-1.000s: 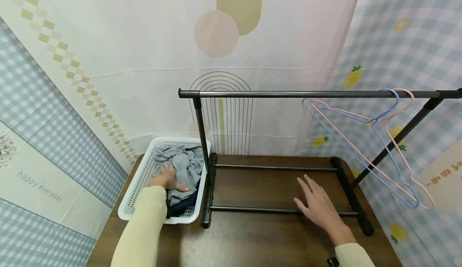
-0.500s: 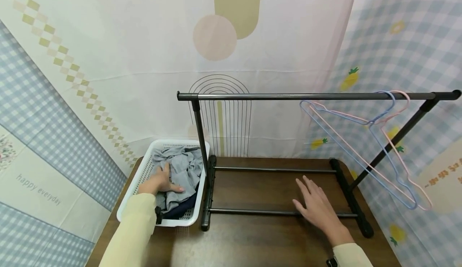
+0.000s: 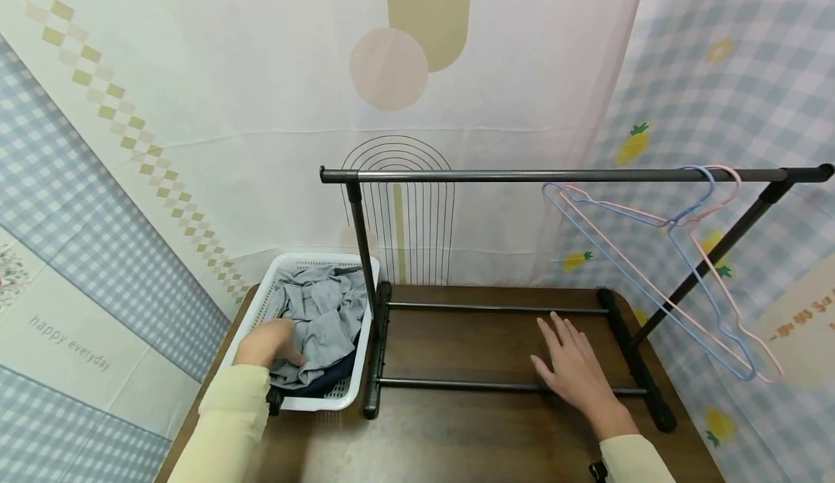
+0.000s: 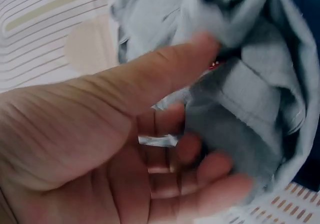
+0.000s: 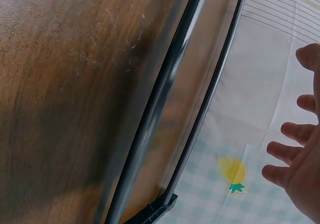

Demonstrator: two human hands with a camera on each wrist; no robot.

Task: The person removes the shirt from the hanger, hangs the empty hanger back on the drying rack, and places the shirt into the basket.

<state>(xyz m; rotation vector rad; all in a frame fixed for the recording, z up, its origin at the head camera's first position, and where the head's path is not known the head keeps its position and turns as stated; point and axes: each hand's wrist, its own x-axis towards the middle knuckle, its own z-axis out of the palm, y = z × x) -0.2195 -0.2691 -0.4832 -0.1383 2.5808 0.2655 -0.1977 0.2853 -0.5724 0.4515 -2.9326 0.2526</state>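
Observation:
A white plastic basket sits at the table's left end, holding a crumpled grey garment over a dark blue one. My left hand is inside the basket. Its fingers curl into the near edge of the grey garment, though the left wrist view of the hand is blurred. My right hand is flat, fingers spread, just over the brown table and the rack's front floor bar. It holds nothing, and its fingertips show in the right wrist view.
A black clothes rack stands on the table, its top rail at mid-height. A blue hanger and a pink hanger hang at the rail's right end. Patterned curtains close in the back and both sides.
My left hand has drawn back toward the basket's near left corner and curled its fingers into the grey garment. The right hand has barely moved.

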